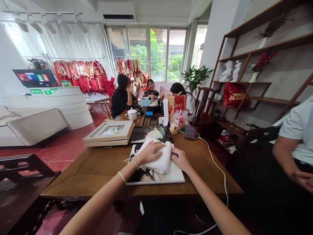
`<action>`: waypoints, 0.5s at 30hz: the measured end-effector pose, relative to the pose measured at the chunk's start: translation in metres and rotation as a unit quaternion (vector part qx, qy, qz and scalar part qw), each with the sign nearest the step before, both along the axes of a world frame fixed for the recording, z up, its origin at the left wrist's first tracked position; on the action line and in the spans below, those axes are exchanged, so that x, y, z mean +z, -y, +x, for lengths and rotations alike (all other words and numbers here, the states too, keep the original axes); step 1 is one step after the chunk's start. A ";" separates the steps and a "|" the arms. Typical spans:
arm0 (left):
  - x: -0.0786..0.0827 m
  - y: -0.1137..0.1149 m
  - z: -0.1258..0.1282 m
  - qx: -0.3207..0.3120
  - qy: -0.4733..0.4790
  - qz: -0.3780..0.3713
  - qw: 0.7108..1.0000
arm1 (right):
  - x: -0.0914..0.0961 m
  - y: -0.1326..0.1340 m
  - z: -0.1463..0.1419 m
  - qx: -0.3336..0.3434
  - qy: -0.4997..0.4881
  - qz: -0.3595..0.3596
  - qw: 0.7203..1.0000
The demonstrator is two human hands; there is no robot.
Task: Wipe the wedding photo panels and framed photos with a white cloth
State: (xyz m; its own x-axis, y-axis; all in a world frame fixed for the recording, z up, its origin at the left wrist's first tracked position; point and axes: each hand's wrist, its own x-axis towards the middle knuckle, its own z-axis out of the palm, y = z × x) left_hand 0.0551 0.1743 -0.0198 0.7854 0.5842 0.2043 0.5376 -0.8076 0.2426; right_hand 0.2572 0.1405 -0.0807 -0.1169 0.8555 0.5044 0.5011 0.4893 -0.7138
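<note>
My left hand [152,152] lies flat across a folded white towel [164,161], its fingers stretched over the top. Under the towel is a photo panel [174,176] with a white border, flat at the table's near side; part of its picture is covered. At the towel's right edge is my right hand [180,159], its fingers bent and drawn together. Whether it pinches the towel or the panel I cannot tell. A second, dark photo panel [138,134] lies just beyond. Left of that, light wooden picture frames [107,133] are stacked, the top one showing a small picture.
On the wooden table [80,173] a phone [192,133] trails a white cable [216,160] over the right edge. Farther back stand a small box [173,128], a paper bag [176,106] and a white lidded mug [132,114]. Several people sit around; one is close at right.
</note>
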 end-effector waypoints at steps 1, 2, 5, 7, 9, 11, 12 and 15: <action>0.001 0.008 -0.004 0.003 0.003 -0.005 1.000 | -0.001 0.000 0.000 -0.001 -0.003 0.000 1.000; 0.001 0.017 -0.008 0.007 0.005 -0.011 1.000 | -0.002 0.000 0.000 -0.003 -0.005 0.001 1.000; 0.002 0.046 -0.019 0.010 0.001 -0.028 1.000 | -0.004 -0.002 -0.001 -0.010 -0.013 0.007 1.000; 0.002 0.063 -0.023 0.011 -0.006 -0.031 0.999 | -0.005 -0.002 -0.001 -0.012 -0.016 0.014 1.000; 0.000 0.074 -0.022 0.028 -0.004 -0.023 0.999 | -0.006 -0.002 -0.001 -0.011 -0.019 0.018 1.000; -0.004 0.078 -0.016 0.059 0.007 -0.007 0.998 | -0.005 -0.001 -0.001 -0.011 -0.021 0.020 1.000; -0.006 0.077 -0.012 0.076 0.011 0.000 0.997 | -0.005 -0.001 -0.001 -0.010 -0.020 0.019 1.000; -0.012 0.066 0.001 0.132 0.014 0.014 0.991 | -0.005 0.000 -0.001 -0.013 -0.016 0.014 1.000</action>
State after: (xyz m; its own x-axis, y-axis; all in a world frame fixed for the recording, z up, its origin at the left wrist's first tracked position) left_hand 0.0565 0.1085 -0.0314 0.5991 0.7629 0.2429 0.7245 -0.6457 0.2410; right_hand 0.2565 0.1401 -0.0854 -0.0780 0.8438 0.5309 0.4913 0.4959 -0.7160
